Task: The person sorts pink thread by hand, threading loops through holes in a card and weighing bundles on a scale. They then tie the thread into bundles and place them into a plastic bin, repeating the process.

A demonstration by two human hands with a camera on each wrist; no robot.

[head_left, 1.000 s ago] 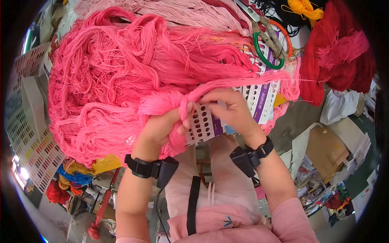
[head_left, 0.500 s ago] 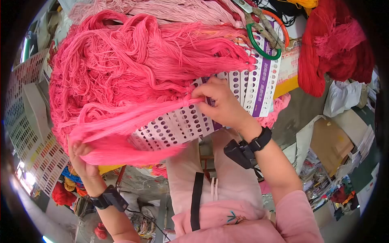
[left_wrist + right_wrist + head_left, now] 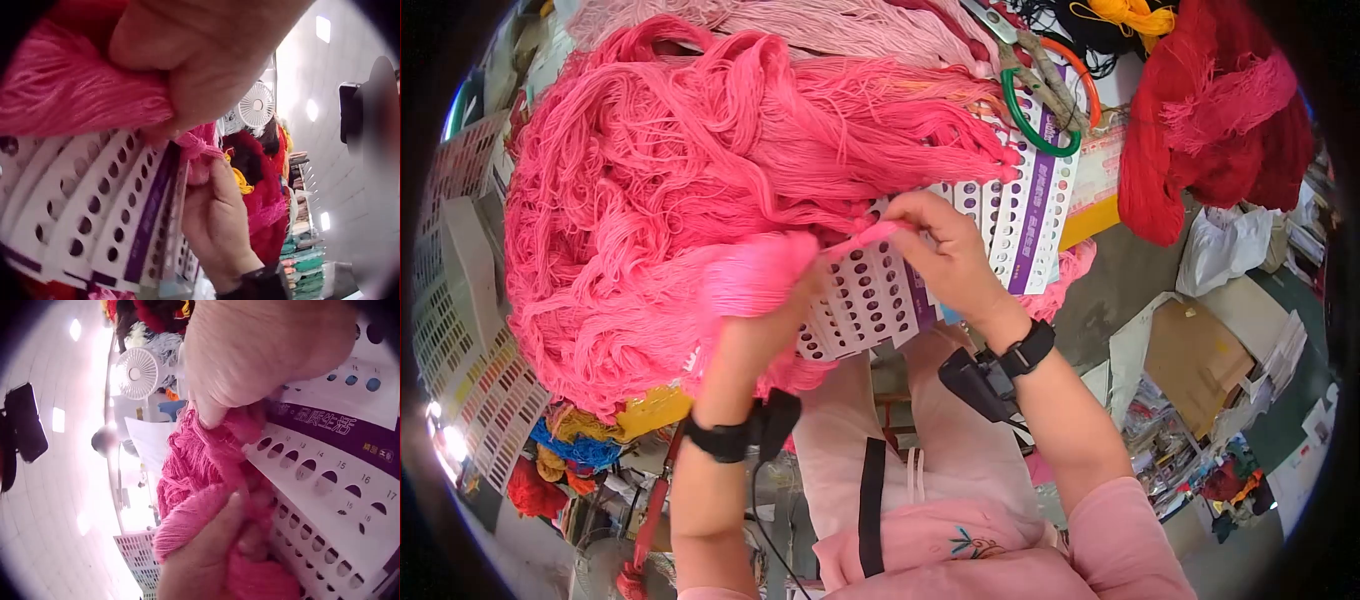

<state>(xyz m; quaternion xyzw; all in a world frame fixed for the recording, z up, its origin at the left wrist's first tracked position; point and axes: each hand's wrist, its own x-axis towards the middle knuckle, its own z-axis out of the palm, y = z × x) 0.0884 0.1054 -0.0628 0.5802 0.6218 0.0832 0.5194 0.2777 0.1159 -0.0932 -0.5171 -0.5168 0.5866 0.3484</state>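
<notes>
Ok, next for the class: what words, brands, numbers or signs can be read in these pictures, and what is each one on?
"品质生活": on the purple band of a punched card, right wrist view.
"12 13 14 15 16 17": above the holes of the white strip beside it.
Too small to read: the yellowish print at the band's end.
Too blurred: the digits on the strip with blue-filled holes.
Too small: any print on the colour chart.

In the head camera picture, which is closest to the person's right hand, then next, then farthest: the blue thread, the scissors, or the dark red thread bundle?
From the right hand:
1. Scissors, above it and a bit to the right.
2. Dark red thread bundle, farther off, at the upper right.
3. Blue thread, farthest, at the lower left.
</notes>
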